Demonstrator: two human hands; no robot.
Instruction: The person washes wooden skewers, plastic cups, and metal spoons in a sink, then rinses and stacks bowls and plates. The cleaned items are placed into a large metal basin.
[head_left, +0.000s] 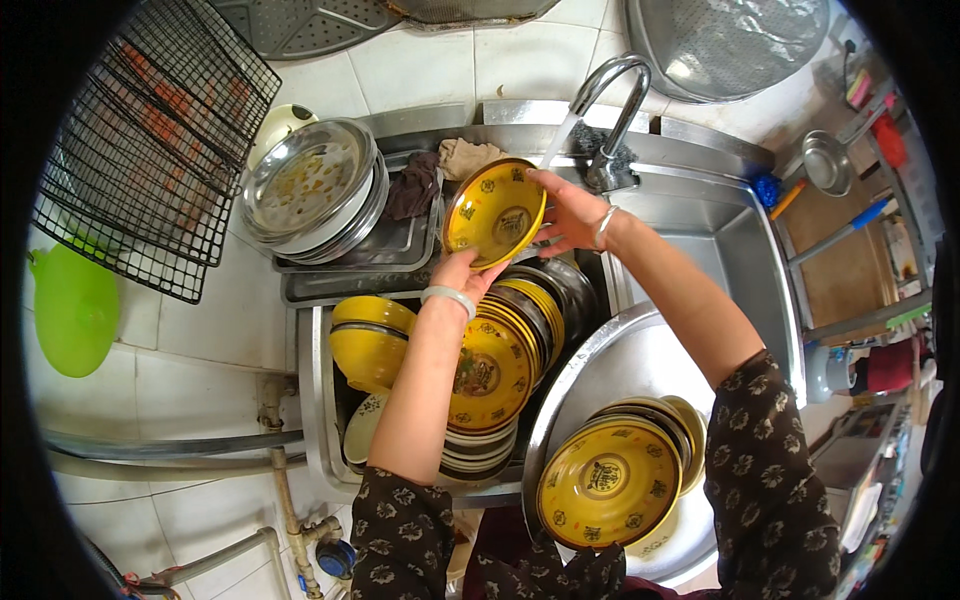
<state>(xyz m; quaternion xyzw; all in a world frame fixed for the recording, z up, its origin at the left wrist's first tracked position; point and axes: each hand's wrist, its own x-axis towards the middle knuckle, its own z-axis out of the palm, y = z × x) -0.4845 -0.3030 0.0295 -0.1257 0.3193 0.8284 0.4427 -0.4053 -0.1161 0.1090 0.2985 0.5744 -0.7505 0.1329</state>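
Note:
A yellow patterned bowl (496, 214) is tilted between my two hands, just below the water running from the chrome faucet (616, 112). My left hand (472, 279) grips its lower rim, thumb inside. At the upper right, my right hand (568, 214) touches the rim with its thumb, its fingers partly behind the bowl. Beneath them, a stack of yellow plates (491, 375) stands in the left sink basin over paler dishes. Yellow bowls (369, 341) are nested beside it. More yellow bowls (609, 484) lean in a large round metal basin (559, 382).
Metal plates (311, 187) with food scraps are piled on a tray (405, 255), near a dark cloth (412, 186) and a beige cloth (471, 157). Black wire baskets (150, 150) hang at upper left. The right sink basin (739, 247) adjoins the faucet; a ladle (825, 165) hangs farther right.

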